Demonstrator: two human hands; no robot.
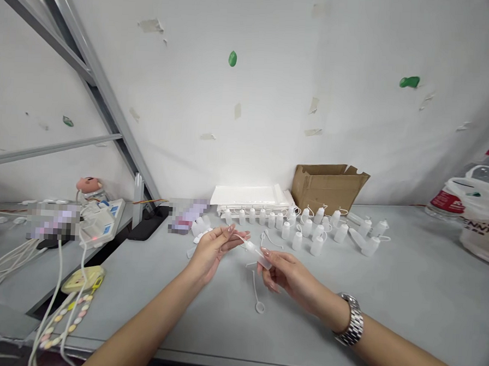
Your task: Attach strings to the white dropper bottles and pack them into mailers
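My right hand (283, 269) grips the body of a small translucent white bottle (263, 259), which tilts up to the left over the grey table (204, 323). At its top end, my left hand (216, 250) pinches a thin white strap (239, 237) between thumb and finger. Loose white straps with rings (260, 307) lie on the table below and behind the hands. Several small white bottles (317, 245) stand behind and to the right, some with looped straps. A few more white pieces (199, 227) are partly hidden behind my left hand.
An open cardboard box (328, 190) and a stack of white trays (247, 197) stand against the wall. At left are a power strip (103, 225), cables, a black phone (149, 225) and a yellow case (84, 278). A plastic bag (483, 228) sits at far right.
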